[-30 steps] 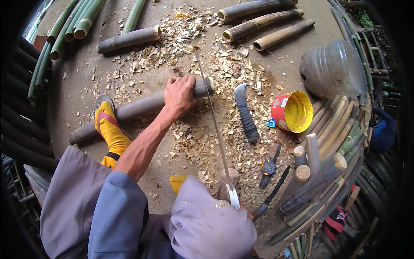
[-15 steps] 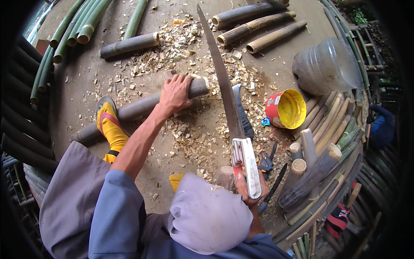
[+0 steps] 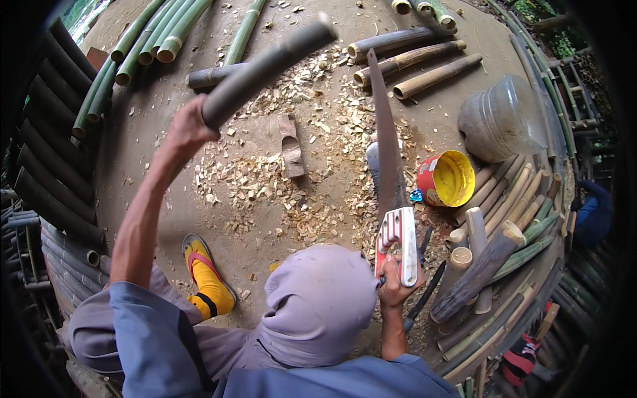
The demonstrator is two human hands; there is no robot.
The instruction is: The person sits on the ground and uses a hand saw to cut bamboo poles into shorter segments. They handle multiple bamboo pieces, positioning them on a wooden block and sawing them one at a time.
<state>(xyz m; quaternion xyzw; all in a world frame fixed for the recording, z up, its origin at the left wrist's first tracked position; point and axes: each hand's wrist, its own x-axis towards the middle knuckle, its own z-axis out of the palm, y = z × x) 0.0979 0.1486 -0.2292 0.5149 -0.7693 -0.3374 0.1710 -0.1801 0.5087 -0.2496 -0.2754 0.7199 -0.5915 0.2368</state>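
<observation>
My left hand (image 3: 188,126) is closed round the near end of a dark bamboo pole (image 3: 265,69), held up off the ground and slanting away to the far right. My right hand (image 3: 397,284) grips the white and red handle of a handsaw (image 3: 391,146); its long, brownish blade points up and away. On the ground between them lies a notched wooden block (image 3: 292,147). Wood chips (image 3: 245,176) are scattered around it. My sandalled foot in a yellow sock (image 3: 211,282) rests on the ground at the lower left.
A red tin (image 3: 430,182), yellow inside, lies tipped at right, near a clear plastic jug (image 3: 503,119). Cut bamboo pieces (image 3: 474,272) stand and lie at the right. Long green poles (image 3: 179,36) lie far left; short lengths (image 3: 438,76) lie at the back. Dark poles (image 3: 56,192) line the left.
My left hand has lifted the bamboo pole off the ground, up and leftward. The notched block has come into view. My foot has come off the pole. The saw stays in my right hand.
</observation>
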